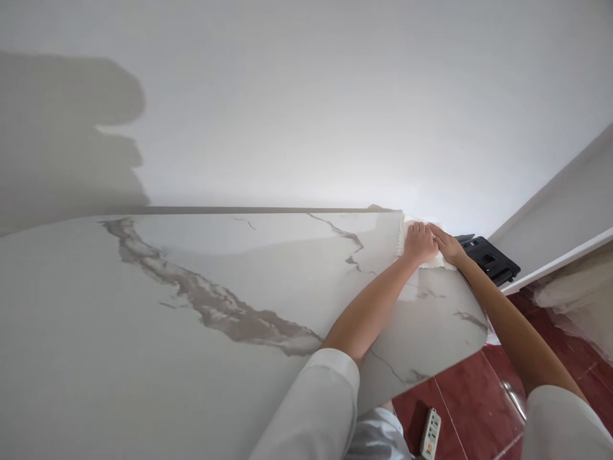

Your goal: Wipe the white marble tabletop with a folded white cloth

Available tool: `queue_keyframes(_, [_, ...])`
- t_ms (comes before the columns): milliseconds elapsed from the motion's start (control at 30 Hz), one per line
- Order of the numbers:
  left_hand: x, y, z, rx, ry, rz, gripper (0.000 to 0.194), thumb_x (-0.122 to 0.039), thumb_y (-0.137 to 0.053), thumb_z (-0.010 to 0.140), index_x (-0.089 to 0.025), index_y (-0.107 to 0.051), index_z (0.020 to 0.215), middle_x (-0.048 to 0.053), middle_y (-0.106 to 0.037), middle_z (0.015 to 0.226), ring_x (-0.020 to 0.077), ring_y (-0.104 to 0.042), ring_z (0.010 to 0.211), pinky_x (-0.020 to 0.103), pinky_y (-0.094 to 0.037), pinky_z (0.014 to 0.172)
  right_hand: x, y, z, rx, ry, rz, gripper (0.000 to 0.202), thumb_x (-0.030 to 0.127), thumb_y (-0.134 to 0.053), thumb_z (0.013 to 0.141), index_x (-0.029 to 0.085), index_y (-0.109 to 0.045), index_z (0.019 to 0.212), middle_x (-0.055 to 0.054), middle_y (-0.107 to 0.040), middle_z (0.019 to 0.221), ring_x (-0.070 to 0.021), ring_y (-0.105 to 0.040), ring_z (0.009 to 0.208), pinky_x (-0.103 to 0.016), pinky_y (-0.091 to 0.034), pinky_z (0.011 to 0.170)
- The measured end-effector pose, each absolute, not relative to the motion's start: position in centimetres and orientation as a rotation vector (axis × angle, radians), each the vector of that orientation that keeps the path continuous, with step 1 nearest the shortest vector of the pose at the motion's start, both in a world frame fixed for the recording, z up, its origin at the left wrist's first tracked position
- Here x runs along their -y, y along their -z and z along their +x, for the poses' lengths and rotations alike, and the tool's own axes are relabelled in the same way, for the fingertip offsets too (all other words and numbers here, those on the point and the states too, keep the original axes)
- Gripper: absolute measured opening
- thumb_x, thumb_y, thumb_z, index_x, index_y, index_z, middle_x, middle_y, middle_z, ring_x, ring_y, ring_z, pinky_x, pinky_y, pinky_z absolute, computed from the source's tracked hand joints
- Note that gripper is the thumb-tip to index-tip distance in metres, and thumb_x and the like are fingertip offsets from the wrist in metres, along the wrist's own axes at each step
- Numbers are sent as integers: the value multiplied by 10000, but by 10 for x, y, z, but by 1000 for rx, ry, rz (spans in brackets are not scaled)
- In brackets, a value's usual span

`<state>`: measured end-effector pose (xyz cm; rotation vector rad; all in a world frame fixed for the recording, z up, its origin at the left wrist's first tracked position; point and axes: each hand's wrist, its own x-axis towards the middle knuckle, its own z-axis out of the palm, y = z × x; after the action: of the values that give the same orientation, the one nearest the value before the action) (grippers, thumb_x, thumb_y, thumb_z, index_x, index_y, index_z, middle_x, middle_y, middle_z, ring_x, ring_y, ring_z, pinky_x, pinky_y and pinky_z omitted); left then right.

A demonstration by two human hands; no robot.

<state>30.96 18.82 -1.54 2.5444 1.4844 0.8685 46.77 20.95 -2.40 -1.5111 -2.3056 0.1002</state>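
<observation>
A white cloth (405, 237) with a scalloped edge lies on the far right corner of a marble-patterned tabletop (287, 275). My left hand (420, 241) presses down on it, fingers curled into the fabric. Right beside it, touching, my right hand (447, 245) grips the cloth's right part with its fingers angled toward the left hand. Folds under both palms are hidden.
A white wall (297, 102) runs along the table's far edge. Beyond the right end sits a black plastic case (493, 260). A power strip (431, 433) lies on the red tiled floor (467, 396), near pale translucent sheeting (577, 300).
</observation>
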Motion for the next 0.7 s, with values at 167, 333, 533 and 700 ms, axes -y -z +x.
queue_keyframes(167, [-223, 15, 289, -1549, -865, 2526, 417, -252, -358, 888, -15, -479, 1209, 189, -520, 1198, 282, -414, 1146, 393, -297, 978, -250, 24, 444, 2327, -44, -1503, 505, 337, -252, 911, 237, -410, 1380, -7, -430, 1424, -201, -350, 1333, -412, -290, 1121])
queue_keyframes(333, [-239, 14, 268, -1575, -797, 2523, 426, -257, -336, 903, -17, -464, 1230, 183, -506, 1230, 277, -413, 1160, 387, -283, 1006, -267, 23, 420, 2339, 10, -1504, 491, 332, -254, 916, 244, -438, 1362, -9, -444, 1414, -205, -385, 1312, -409, -331, 1099])
queue_keyframes(533, [-235, 15, 228, -1611, -801, 2552, 420, -249, -364, 886, -23, -461, 1226, 192, -506, 1230, 283, -410, 1175, 397, -285, 1006, -263, 22, 377, 2380, 49, -1436, 496, 304, -251, 912, 219, -431, 1366, -28, -448, 1411, -221, -376, 1318, -433, -318, 1102])
queue_keyframes(700, [-224, 21, 166, -1650, -798, 2615, 426, -242, -376, 872, -39, -454, 1238, 177, -519, 1231, 276, -436, 1165, 395, -303, 1002, -252, 25, 312, 2415, 52, -1390, 516, 284, -233, 907, 159, -412, 1374, -69, -427, 1423, -236, -347, 1333, -445, -287, 1114])
